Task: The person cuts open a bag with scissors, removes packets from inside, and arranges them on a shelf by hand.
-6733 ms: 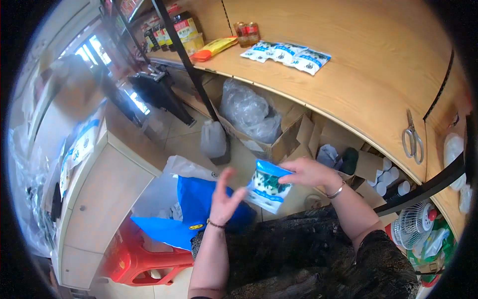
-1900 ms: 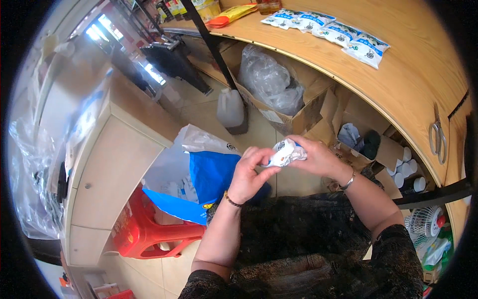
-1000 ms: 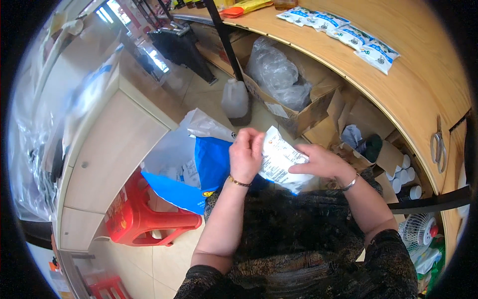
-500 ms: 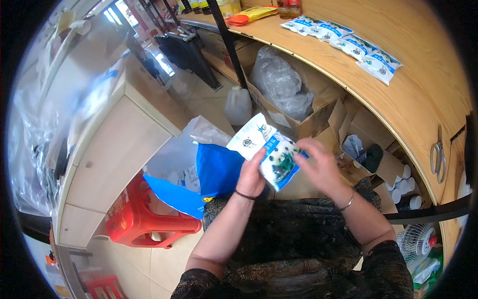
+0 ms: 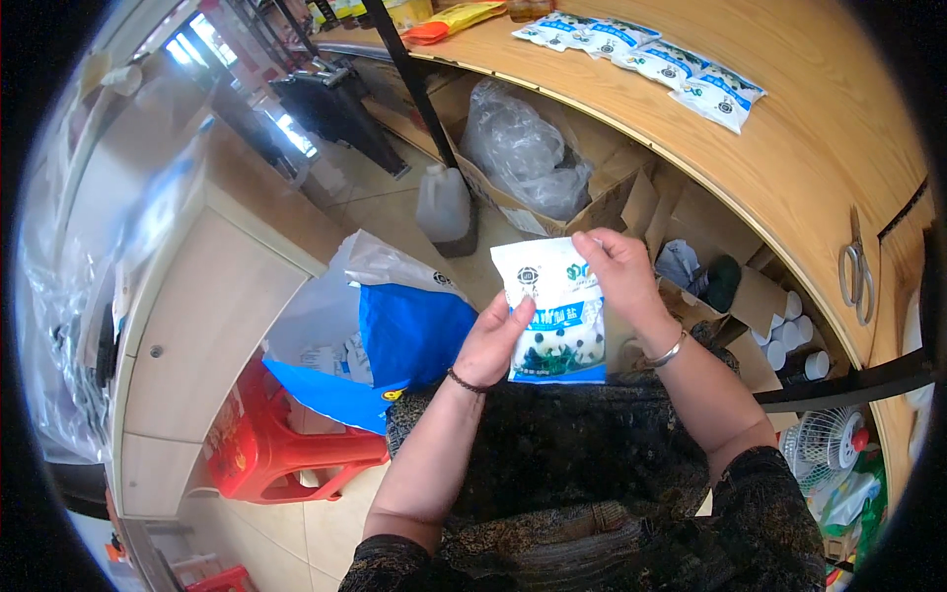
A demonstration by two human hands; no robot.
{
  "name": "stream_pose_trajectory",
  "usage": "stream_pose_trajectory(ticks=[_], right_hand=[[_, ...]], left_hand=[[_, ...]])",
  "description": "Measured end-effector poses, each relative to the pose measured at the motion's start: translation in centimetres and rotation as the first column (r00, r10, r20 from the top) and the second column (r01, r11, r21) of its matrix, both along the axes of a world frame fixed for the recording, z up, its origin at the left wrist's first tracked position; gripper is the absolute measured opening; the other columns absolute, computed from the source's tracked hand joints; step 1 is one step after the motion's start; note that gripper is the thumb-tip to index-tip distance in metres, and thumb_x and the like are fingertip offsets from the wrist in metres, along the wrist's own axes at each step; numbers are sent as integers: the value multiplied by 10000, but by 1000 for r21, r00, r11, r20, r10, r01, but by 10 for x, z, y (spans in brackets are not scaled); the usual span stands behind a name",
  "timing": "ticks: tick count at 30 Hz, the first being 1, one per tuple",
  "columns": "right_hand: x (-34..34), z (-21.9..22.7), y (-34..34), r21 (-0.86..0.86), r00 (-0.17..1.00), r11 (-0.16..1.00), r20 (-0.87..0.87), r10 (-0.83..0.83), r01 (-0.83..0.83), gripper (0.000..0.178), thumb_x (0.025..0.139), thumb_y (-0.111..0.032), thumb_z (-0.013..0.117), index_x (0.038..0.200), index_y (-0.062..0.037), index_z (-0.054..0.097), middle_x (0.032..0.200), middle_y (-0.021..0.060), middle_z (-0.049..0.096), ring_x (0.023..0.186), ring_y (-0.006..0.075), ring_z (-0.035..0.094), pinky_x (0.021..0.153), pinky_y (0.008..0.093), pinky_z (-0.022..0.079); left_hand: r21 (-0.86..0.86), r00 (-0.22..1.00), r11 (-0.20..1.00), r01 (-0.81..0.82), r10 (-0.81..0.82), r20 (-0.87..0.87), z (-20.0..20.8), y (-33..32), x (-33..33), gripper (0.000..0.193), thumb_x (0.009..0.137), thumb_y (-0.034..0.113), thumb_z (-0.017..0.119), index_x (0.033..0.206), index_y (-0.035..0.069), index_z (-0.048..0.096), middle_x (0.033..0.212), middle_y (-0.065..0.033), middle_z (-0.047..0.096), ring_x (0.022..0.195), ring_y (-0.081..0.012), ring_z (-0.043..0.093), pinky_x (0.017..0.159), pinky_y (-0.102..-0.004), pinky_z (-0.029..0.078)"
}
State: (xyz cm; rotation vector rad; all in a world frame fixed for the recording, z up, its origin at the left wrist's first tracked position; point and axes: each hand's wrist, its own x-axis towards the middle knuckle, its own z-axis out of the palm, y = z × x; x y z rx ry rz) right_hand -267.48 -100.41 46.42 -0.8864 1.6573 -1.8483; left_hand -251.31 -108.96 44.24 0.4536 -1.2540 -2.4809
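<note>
Pale wood curves across the far side of the room as a long surface [image 5: 809, 178], beyond both grips and round to their right. On it, ahead of the right grip, four white-and-blue packets [image 5: 631, 61] lie in an overlapping row, with a yellow and orange pouch [image 5: 456, 22] farther off to the left. Scissors [image 5: 856, 276] lie well to the right of the right grip. One more white-and-blue packet [image 5: 555, 340], printed with black-and-white animals over green, is held between the two grips, its printed face turned up toward the wearer. Left grip [image 5: 488, 347] is closed on the packet's left edge, thumb across the front; right grip [image 5: 619, 271] pinches the upper right corner. Just left of the left grip stands an open blue bag [image 5: 409, 335] with white packets inside, and a red stool [image 5: 281, 449] shows below it. Beyond the grips, on the floor, are a translucent jug [image 5: 443, 205] and a cardboard box [image 5: 617, 202] holding clear plastic [image 5: 523, 148]. Right of the right grip, below the surface, are white-capped containers [image 5: 789, 335], and nearer the wearer a white fan [image 5: 827, 444]
</note>
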Motion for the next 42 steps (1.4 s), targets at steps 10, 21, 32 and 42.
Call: stream_pose_trajectory(ticks=[10,21,32,42], right_hand=[[13,-16,13,158,826,821,251,504,-549,331,862,-271,572,1058,-6,542,895,76,616,763,108,584,646,231,478],[2,-23,12,224,788,761,280,548,-609,250,831,-246,614,965,-35,593,798,30,610,633,95,586,548,221,470],[13,-19,13,-6,925,939,170,340,-344,216,844,-215,610,938,-21,629,837,-19,615,760,65,539,690,223,443],[-11,4,31,426,730,749,-249,637,-508,324,858,-310,562,893,10,596,739,76,600,677,107,530,616,284,433]], left_hand=[[260,959,941,-216,254,-126,-6,-25,3,407,917,274,463,1212,-3,425,1159,-124,537,1053,-224,532,914,-349,415],[228,931,923,-310,343,-123,-4,-33,12,382,902,261,497,1198,26,445,1167,-82,542,1067,-204,527,928,-364,407],[322,877,911,-258,360,-319,4,-52,28,486,899,237,490,1321,91,299,1297,-101,420,1189,-230,412,991,-399,330],[-815,947,538,214,89,307,14,-28,15,631,646,226,785,1156,-4,493,1043,-99,602,964,-165,560,847,-282,437]])
